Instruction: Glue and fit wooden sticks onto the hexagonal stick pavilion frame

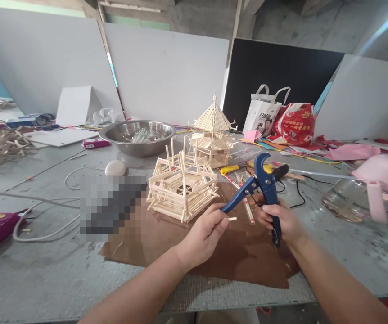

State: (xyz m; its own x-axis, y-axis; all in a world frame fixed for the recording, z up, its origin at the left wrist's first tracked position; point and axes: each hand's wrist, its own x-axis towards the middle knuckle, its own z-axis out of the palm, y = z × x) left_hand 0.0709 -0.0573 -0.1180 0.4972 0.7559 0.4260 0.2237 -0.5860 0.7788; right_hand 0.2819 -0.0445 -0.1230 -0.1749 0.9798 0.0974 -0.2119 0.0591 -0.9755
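Note:
In my right hand (280, 220) is one handle of a blue pipe cutter (266, 177), its curved jaw pointing up and its handles spread apart. My left hand (207, 229) is closed, with the end of a short wooden stick (232, 219) poking out from the fingers. The cutter's other handle reaches to that hand's knuckles; whether the fingers also grip it I cannot tell. Just beyond my left hand stands a six-sided frame of thin wooden sticks (183, 189) on a brown sheet (241, 265). Behind it rises a stick-built pagoda (214, 119) with a pointed roof.
A steel basin (138, 139) stands behind the frame. Yellow-handled tools (229, 169) and red-marked sticks (249, 210) lie near the cutter. At right is a glass jug with a pink lid (376, 180). Cables (45, 202) cross the left side. Bags (293, 123) stand at the back.

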